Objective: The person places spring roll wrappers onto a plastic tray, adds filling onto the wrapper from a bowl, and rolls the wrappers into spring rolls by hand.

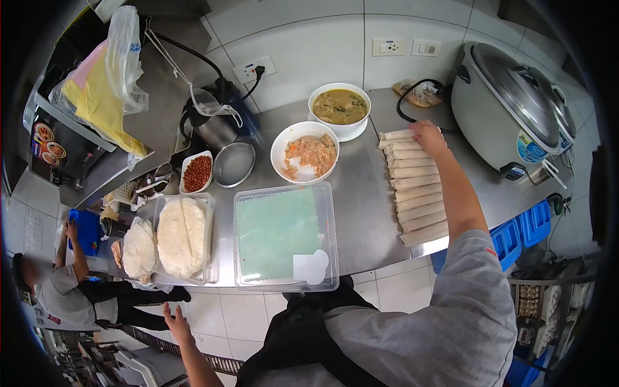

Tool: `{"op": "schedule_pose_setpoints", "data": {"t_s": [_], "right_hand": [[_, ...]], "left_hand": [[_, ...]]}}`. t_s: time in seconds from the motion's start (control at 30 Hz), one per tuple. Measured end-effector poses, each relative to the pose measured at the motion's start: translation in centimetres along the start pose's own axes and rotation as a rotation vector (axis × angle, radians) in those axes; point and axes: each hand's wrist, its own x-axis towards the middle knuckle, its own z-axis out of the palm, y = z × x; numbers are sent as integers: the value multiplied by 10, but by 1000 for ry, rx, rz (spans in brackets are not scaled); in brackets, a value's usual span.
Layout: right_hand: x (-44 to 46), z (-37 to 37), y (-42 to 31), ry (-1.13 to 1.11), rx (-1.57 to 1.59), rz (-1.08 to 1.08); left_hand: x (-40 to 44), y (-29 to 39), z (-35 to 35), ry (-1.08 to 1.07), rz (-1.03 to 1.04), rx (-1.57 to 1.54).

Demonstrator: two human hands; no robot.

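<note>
1. We see a long steel table [369,206], gray and a bit shiny. Its near edge runs past our body, and we have bare room between the bowls and the rolls, plus a strip of bare steel on the right.
2. Our big rice cooker [483,109] stands at the back right – a fat, smooth, round pot with a shiny lid.
3. In front of us a flat clear box [334,238] reaches the table's near edge. A flat green sheet [277,226] shows in it.
4. On the right side of the table lies our row of rolls [416,190]. They are long, thin, pale and smooth, packed side by side from the back toward the near edge. Our right arm [461,193] hides some of their right ends.
5. We see floppy, white, wrinkled sheets [184,235] piled in a clear tub on the left.
6. Two round white bowls sit near the back: the filling bowl [277,158] has lumpy pink-orange mush, and the soup bowl [313,106] has yellow-green soup.
7. Our small white dish [195,188] holds little red-brown bits.
8. Our right hand [425,137] is at the back end of the row, fingers bent down; we cannot tell if it grips a roll. Our left hand [178,324] hangs in the air off the table – fingers spread, holding nothing.
</note>
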Motion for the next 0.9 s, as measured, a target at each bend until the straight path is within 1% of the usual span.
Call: {"op": "schedule_pose_setpoints", "data": {"t_s": [0.07,0.17,0.3,0.37,0.4,0.5,0.57,0.7,0.77,0.8,0.87,0.9], "right_hand": [[6,0,1,-184,-83,54],[3,19,18,-121,-96,60],[4,6,4,-126,-121,34],[4,7,6,-71,-104,-35],[4,6,5,-71,-105,-35],[4,5,4,-106,-43,22],[5,4,8,-179,-47,-46],[13,-3,5,-233,-115,-98],[20,-9,-1,-296,-173,-20],[23,-9,3,-296,-174,-23],[31,-13,11,-395,-17,8],[33,-14,12,-396,-19,6]], "left_hand": [[3,-3,1,2,2,-18],[-1,5,5,23,-7,11],[2,2,10,7,0,-7],[3,3,13,4,0,-11],[4,3,14,7,-3,-25],[7,3,17,11,-5,-40],[9,2,20,11,-4,-39],[8,6,25,33,-7,-4],[9,5,26,34,-8,5],[10,3,25,36,-6,19],[12,-3,23,37,-7,33],[13,-6,23,41,-6,22]]}}
